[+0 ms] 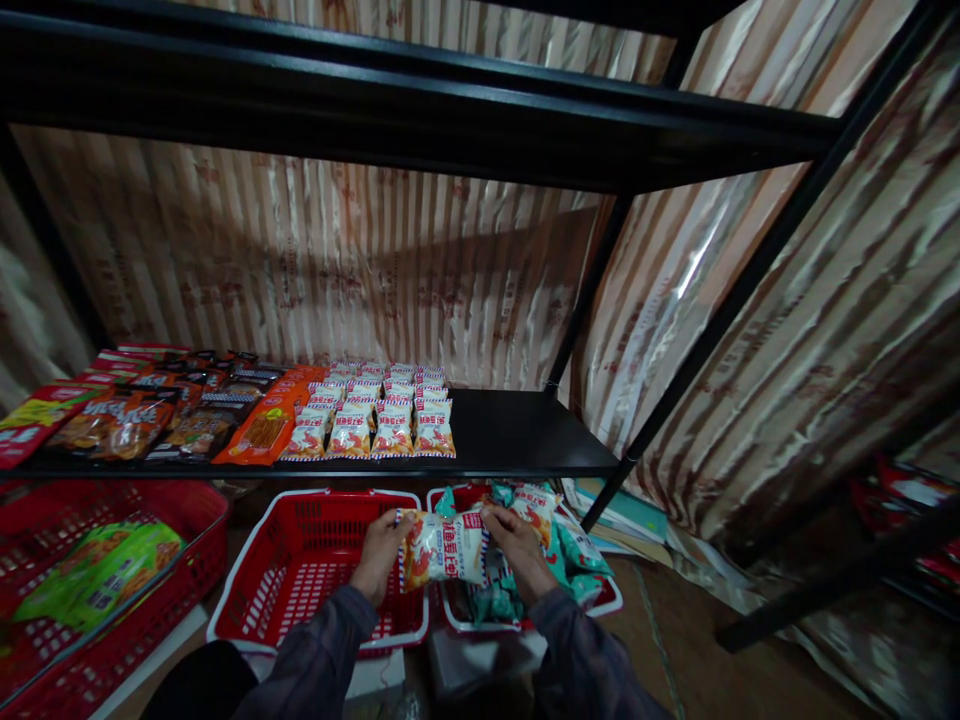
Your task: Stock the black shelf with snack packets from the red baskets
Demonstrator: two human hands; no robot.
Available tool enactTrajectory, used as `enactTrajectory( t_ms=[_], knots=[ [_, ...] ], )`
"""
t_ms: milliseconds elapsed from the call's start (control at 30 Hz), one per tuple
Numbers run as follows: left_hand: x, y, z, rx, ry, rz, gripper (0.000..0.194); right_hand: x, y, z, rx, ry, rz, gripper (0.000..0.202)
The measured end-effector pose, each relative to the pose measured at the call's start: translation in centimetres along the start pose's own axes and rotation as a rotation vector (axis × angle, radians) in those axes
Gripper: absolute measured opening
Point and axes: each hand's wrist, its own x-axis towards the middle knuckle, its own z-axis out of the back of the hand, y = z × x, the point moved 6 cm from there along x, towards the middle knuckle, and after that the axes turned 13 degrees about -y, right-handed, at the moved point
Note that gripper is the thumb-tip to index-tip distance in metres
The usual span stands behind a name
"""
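Note:
A white and orange snack bag (442,550) with red lettering is stretched sideways between my two hands. My left hand (381,555) grips its left end, and my right hand (517,545) pinches its right end. Both hold it over the gap between two red baskets with white rims. Beneath my right hand, the right basket (609,603) holds teal bags and more white and orange ones. To the left, the other basket (259,585) shows its bare slatted bottom. Similar white snack bags (394,425) stand in rows on the black shelf (525,435) above.
Orange snack bags (262,425), dark bags (206,420) and red-yellow bags (45,420) line the shelf's left part. A larger red basket (202,520) with green bags (105,575) stands at lower left. A black post (675,370) slants on the right, near flattened cardboard (630,520).

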Motion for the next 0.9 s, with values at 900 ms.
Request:
enactTrajectory(
  t_ms=[900],
  knots=[
    [-3.0, -0.6, -0.9, 0.151, 0.279, -0.03, 0.034, 3.9, 6.2, -6.0, -0.369, 0.325, 0.404, 0.026]
  ],
)
